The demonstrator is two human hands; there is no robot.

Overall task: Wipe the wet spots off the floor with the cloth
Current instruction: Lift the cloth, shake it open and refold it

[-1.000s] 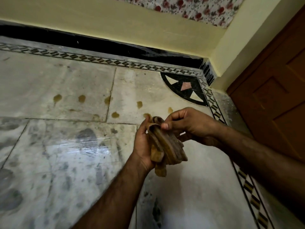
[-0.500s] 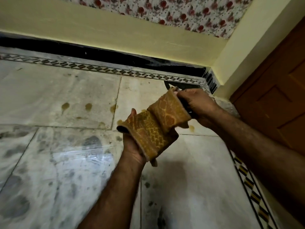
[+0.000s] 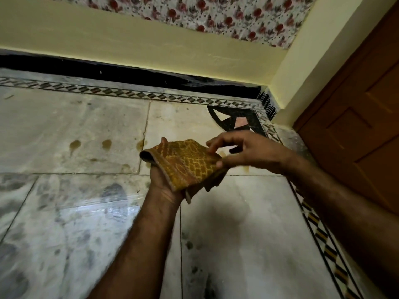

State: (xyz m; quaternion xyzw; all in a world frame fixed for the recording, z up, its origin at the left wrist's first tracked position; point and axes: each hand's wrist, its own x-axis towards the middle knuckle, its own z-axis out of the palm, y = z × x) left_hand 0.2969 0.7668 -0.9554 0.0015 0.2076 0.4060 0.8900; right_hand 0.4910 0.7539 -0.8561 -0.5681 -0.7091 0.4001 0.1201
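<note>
Two hands are holding folded cloth (image 3: 187,164) above floor (image 3: 54,121): left hand (image 3: 163,183) is gripping it from beneath, right hand (image 3: 245,151) is pinching its 3 o'clock edge; wet spots (image 3: 75,144) are lying at 9 o'clock.

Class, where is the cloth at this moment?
In the head view, the cloth is mid-frame, held above the floor on the left hand, with the right hand pinching its right edge.

Wall: I see a pale yellow painted wall (image 3: 129,46) across the back.
Top band: a white band with a red flower print (image 3: 216,11) runs above it.
Skirting: a glossy black skirting strip (image 3: 129,72) runs along the wall's foot.
Door: from my view, a brown panelled wooden door (image 3: 362,126) stands at the right.
</note>
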